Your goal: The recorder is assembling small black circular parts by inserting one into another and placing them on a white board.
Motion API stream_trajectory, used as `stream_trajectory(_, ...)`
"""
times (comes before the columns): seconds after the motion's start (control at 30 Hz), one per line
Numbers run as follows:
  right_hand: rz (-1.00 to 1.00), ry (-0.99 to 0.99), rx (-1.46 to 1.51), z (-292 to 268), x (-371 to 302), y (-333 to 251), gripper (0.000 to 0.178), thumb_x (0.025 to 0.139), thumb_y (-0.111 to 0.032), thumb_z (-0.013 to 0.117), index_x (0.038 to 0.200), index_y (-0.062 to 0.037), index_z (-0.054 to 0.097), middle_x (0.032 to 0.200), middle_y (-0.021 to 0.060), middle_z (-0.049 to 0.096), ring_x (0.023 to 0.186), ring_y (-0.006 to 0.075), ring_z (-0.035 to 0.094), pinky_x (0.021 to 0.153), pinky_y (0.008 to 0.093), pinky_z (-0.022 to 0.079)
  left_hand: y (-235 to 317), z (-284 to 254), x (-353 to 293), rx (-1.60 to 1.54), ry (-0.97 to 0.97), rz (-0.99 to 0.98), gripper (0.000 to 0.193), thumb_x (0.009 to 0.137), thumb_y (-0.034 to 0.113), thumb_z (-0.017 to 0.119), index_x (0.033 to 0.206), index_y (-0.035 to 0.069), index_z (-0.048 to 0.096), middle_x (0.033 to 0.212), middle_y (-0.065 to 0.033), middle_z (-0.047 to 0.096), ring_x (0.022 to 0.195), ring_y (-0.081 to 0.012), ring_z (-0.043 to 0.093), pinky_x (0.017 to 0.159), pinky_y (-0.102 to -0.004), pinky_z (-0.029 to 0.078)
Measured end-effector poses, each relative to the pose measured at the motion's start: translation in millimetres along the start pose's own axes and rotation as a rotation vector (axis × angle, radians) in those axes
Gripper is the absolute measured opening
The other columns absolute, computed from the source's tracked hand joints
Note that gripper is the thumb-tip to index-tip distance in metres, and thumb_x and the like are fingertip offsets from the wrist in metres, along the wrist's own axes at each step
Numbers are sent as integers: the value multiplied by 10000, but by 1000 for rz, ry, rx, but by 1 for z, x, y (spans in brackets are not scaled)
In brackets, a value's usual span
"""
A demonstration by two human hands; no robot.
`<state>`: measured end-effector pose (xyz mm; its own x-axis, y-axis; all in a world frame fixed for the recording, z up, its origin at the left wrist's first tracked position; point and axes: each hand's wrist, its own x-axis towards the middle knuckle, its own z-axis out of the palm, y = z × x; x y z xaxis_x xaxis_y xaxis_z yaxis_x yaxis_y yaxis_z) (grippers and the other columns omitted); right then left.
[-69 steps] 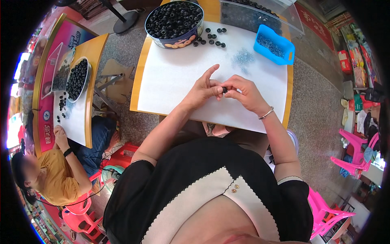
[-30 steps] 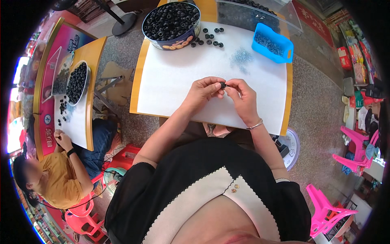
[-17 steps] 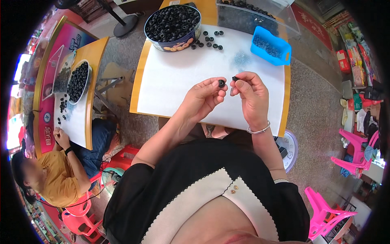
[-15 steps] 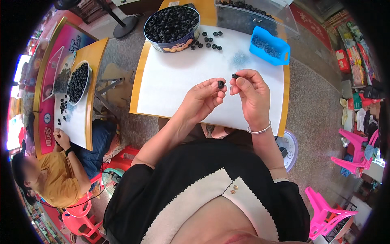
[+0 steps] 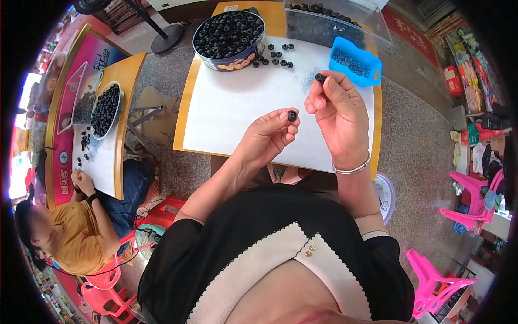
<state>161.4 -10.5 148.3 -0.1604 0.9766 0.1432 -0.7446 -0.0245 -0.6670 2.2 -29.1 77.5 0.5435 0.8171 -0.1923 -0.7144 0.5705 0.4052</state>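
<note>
Pinching a glossy black, ring-shaped bead [image 5: 292, 115] between thumb and forefinger, the left hand [image 5: 265, 135] hangs over the near half of a white sheet [image 5: 232, 102] in the head view. The right hand [image 5: 342, 113], a silver bangle [image 5: 353, 166] at its wrist, grips a small dark piece [image 5: 320, 78] at its fingertips; that piece's exact shape is too small to tell. A gap separates the two hands, and white surface lies between the left hand and the sheet's left side. The near wooden edge passes beneath both wrists. Toward the right, a bright blue plastic tray [image 5: 374, 76] of tiny bits sits just beyond the right hand, leaving narrow room there.

The sheet covers most of a yellow-brown wooden table [image 5: 182, 127]. At its far left stands a round, dark-blue printed tub [image 5: 237, 63] heaped with black beads, with loose black beads [image 5: 275, 54] beside it. Bluish specks [image 5: 309, 81] lie partly behind the right hand. A clear plastic box [image 5: 350, 33] stands at the far edge. To the left, a person in a mustard shirt [image 5: 81, 237] sits at another table; pink plastic chairs [image 5: 467, 181] stand on speckled grey floor [image 5: 415, 146] at right.
</note>
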Motion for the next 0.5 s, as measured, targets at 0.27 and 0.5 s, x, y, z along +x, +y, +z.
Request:
stream_trajectory(0.27, 17, 4, 57, 6, 0, -2, 154, 911, -153, 591, 985, -19, 587, 821, 84, 613, 657, 122, 539, 644, 291, 491, -1, -2, -3, 1, -2, -1, 267, 918, 155, 570, 1100, -39, 541, 925, -84, 609, 770, -115, 596, 696, -217, 524)
stream_trajectory(0.5, 51, -4, 124, 12, 1, -4, 147, 914, -175, 590, 939, -30, 589, 786, 61, 588, 646, 115, 509, 634, 286, 457, -4, -4, -4, -10, 2, -7, 258, 915, 164, 576, 1079, -34, 551, 920, -84, 609, 765, -114, 596, 691, -215, 523)
